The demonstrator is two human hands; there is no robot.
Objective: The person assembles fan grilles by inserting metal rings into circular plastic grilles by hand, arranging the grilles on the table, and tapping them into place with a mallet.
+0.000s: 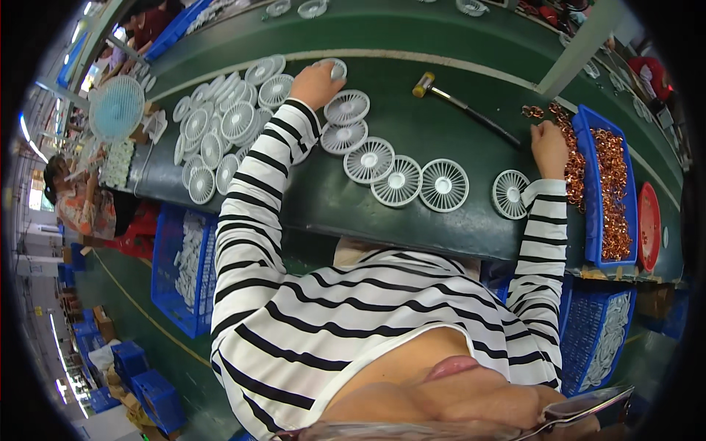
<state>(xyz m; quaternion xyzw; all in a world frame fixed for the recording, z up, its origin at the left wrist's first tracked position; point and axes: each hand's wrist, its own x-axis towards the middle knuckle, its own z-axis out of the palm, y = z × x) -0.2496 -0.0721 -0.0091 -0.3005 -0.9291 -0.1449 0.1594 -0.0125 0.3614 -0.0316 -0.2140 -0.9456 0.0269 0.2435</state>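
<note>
At the far side of the green worktop, my left hand (315, 86) is closed on the edge of a white round fan grille (338, 69). Left of it lies a heap of similar grilles (213, 136). A curved row of grilles (369, 160) runs from below that hand towards the middle, and a separate grille (510, 194) lies beside my right wrist. My right hand (549, 149) is closed next to loose copper-coloured parts (572, 165); whatever its fingers hold is hidden. A hammer (471, 109) with a yellow head lies with its handle end close to this hand.
A blue tray (583, 140) of small copper-coloured parts stands at the right, beside a red round dish (649, 228). Blue crates (163, 283) sit below the worktop. A pale blue desk fan (116, 109) and another person (84, 202) are at left. A post (581, 50) rises at far right.
</note>
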